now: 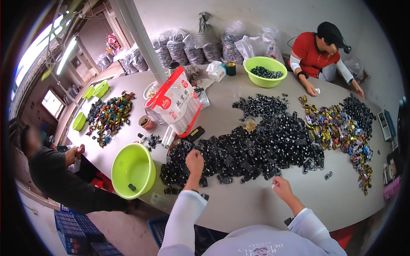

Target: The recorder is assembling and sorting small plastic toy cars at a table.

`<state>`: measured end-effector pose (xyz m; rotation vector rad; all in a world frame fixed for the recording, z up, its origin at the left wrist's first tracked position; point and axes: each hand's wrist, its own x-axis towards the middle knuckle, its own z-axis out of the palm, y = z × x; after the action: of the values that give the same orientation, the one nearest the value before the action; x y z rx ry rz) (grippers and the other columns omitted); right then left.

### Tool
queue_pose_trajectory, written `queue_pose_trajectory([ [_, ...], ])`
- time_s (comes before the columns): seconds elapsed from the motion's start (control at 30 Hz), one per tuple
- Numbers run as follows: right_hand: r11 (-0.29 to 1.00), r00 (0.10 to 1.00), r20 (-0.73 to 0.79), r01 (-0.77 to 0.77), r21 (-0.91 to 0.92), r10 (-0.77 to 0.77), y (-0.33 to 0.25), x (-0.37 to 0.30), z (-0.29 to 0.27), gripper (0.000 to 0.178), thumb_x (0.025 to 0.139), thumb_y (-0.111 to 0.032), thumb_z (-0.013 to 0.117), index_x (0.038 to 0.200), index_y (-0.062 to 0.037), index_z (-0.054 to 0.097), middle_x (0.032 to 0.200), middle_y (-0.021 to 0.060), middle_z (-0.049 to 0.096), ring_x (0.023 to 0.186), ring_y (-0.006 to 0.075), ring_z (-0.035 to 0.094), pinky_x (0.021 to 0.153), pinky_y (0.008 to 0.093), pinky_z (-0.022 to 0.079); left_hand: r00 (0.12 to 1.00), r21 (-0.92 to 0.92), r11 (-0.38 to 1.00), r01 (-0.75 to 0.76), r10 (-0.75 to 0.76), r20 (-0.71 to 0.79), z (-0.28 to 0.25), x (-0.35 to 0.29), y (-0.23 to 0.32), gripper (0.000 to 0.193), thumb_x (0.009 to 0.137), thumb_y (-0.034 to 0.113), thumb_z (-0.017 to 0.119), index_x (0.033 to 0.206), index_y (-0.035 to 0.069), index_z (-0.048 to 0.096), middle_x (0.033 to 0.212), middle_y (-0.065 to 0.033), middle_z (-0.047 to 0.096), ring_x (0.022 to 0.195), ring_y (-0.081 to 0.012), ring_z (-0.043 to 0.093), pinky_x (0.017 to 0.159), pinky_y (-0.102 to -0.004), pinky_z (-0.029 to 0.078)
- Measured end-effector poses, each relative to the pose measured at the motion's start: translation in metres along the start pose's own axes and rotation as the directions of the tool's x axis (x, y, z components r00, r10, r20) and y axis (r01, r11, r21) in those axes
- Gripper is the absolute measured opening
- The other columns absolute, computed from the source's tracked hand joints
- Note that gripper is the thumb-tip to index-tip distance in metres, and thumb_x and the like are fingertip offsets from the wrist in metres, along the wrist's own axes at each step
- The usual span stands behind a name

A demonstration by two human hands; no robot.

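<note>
A long heap of small black toy car bases (247, 149) with pale dots spreads across the table in front of me. My left hand (195, 162) is closed above the heap's left end; whatever its fingers may hold is hidden. Close to the heap's front edge, my right hand (282, 188) is closed too. A small whitish bit shows at its fingertips, too small to name. To the left of my left hand stands a large lime-green basin (147, 164) with one dark toy car piece (132, 187) inside.
Behind the heap are a red-and-white bag (177, 102), a paper cup (145, 122) and another green basin (265, 60) of black pieces. Colourful toy car parts (337, 128) lie right, near a person in red (316, 53). Another person (55, 170) works at the left.
</note>
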<state>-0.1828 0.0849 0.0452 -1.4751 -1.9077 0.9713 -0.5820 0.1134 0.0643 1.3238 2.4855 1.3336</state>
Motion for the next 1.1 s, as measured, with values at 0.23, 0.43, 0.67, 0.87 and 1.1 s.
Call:
queue_pose_trajectory([
  [0.23,0.999,0.978,0.202,-0.046,-0.014,0.048,-0.028,-0.048,0.002,0.013,0.074,-0.008,0.06,0.085,-0.0028,0.058,0.072,0.0092,0.058,0.059,0.0164,0.056,0.057,0.0294,0.046,0.943,0.384,0.9,-0.205,0.075,0.325,0.063,0.121,-0.022,0.014,0.077,0.009,0.056,0.087,0.004,0.064,0.094,-0.0149,0.062,0.094,-0.0328,0.056,0.077,-0.0388,0.048],
  [0.43,0.939,0.951,0.048,-0.31,0.149,0.307,0.009,-0.088,-0.008,0.014,0.075,-0.006,0.061,0.088,0.0003,0.059,0.073,0.0083,0.061,0.06,0.0131,0.058,0.057,0.0261,0.048,0.93,0.61,0.746,-0.269,0.036,0.367,0.125,0.14,-0.064,0.014,0.078,0.014,0.057,0.088,0.007,0.065,0.097,-0.0115,0.063,0.1,-0.0297,0.055,0.077,-0.0367,0.048],
  [0.67,0.965,0.968,0.013,-0.253,0.076,0.252,-0.006,-0.074,-0.008,0.015,0.075,-0.004,0.061,0.089,0.0005,0.059,0.071,0.0055,0.06,0.058,0.0113,0.055,0.055,0.025,0.046,0.783,-0.047,0.977,0.206,-0.136,0.606,0.089,0.182,-0.089,0.039,0.061,0.031,0.07,0.087,0.002,0.066,0.082,-0.0135,0.067,0.075,-0.0251,0.065,0.066,-0.0364,0.051],
  [0.87,0.958,0.982,0.094,-0.182,0.221,0.165,0.005,-0.044,0.005,0.013,0.076,-0.007,0.062,0.088,-0.0011,0.059,0.069,0.0059,0.058,0.059,0.0115,0.054,0.055,0.0255,0.044,0.666,-0.521,0.45,0.725,-0.268,0.696,0.012,0.14,-0.054,0.028,0.073,0.022,0.062,0.095,0.005,0.062,0.077,-0.0046,0.064,0.07,-0.0199,0.064,0.061,-0.0323,0.052],
  [1.1,0.888,0.901,0.076,0.402,0.225,-0.427,-0.111,0.15,0.06,0.006,0.08,-0.002,0.054,0.083,0.0007,0.058,0.07,0.0073,0.057,0.058,0.0123,0.055,0.054,0.0271,0.044,0.393,-0.416,0.174,0.893,0.152,0.907,-0.043,0.012,-0.004,0.044,0.066,0.011,0.061,0.108,-0.003,0.053,0.098,-0.0158,0.062,0.089,-0.0265,0.062,0.082,-0.0389,0.05],
])
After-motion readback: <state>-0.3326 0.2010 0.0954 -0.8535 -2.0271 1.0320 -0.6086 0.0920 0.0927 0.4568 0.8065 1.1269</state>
